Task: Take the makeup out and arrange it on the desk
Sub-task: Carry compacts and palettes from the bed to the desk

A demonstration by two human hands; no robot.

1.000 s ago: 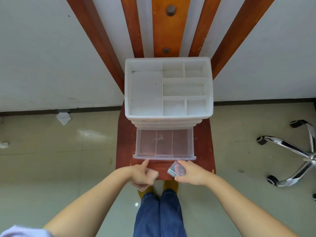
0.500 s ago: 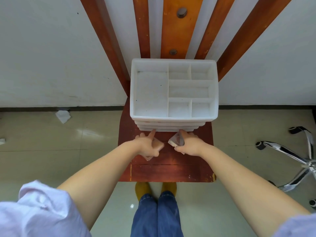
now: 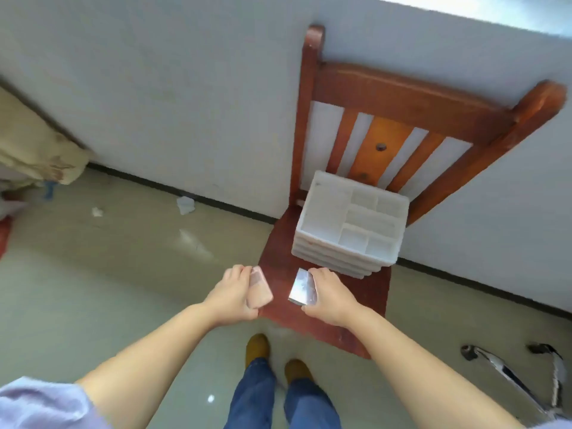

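Note:
A white plastic makeup organizer (image 3: 349,230) with empty top compartments stands on the seat of a red-brown wooden chair (image 3: 312,308), its drawers pushed in. My left hand (image 3: 233,294) grips a pinkish flat makeup case (image 3: 258,291) in front of the seat's left edge. My right hand (image 3: 328,297) grips a clear, silvery flat makeup case (image 3: 303,289) over the front of the seat. Both hands are a little in front of the organizer and apart from it.
The chair back (image 3: 399,119) leans against a white wall. Crumpled tissues (image 3: 185,205) lie on the tiled floor at the left, near beige cloth (image 3: 34,150). The chrome base of an office chair (image 3: 510,376) is at the lower right. My legs and yellow shoes (image 3: 258,348) are below.
The open lower drawer was pushed shut. Both hands then drew back from the organizer, each holding its case, and the view swung left and tilted.

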